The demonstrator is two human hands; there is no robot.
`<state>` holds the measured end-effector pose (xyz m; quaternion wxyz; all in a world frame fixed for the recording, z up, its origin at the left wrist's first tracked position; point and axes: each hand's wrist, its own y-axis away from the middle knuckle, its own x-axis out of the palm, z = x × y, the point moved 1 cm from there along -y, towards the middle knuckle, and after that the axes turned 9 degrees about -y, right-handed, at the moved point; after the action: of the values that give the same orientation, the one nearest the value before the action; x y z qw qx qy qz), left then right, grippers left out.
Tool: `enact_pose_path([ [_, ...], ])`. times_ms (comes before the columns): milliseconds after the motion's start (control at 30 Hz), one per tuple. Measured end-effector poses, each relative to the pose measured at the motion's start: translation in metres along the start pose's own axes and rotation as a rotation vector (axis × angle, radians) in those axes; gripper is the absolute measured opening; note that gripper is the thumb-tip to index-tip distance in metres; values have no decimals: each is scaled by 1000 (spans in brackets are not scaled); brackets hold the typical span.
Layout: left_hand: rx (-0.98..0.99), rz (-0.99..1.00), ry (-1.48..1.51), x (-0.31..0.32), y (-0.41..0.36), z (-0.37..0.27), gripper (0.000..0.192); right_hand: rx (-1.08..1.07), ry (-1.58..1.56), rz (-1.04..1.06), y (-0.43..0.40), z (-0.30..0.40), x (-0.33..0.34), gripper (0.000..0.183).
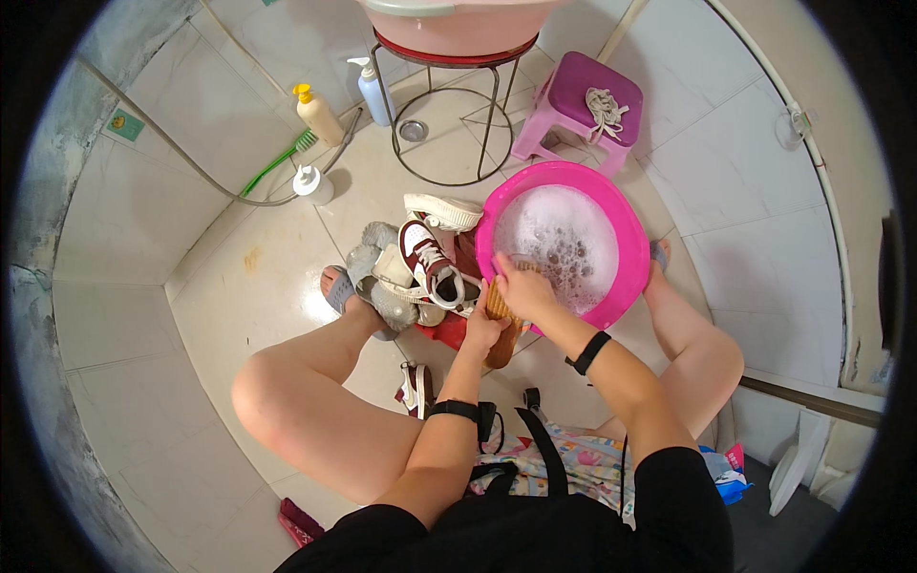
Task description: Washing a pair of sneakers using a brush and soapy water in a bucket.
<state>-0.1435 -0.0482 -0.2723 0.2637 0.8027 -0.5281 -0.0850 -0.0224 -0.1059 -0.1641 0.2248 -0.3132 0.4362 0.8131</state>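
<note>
My left hand grips a brown ridged board, which looks like a small wooden washboard and leans at the near left rim of a pink plastic basin. Foamy water fills the basin. My right hand is closed around a brush over the same rim; its bristles show at the foam's edge and its handle is mostly hidden by my fingers. Left of the basin, a white and maroon sneaker lies on a pile of other shoes, with a cream-soled shoe behind it.
A purple stool holds white shoelaces. A pale pink basin rests on a metal stand. Pump bottles, a green brush and a hose are at the left. Another sneaker lies near my left forearm.
</note>
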Motion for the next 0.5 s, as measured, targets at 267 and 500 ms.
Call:
enact_pose_path([
  [267,-73,73,4,11,-2,-6,104,145,-25,-128,-13,-39,5,44],
  [500,-53,43,-81,15,-4,-11,105,174,-71,-183,7,-66,11,56],
])
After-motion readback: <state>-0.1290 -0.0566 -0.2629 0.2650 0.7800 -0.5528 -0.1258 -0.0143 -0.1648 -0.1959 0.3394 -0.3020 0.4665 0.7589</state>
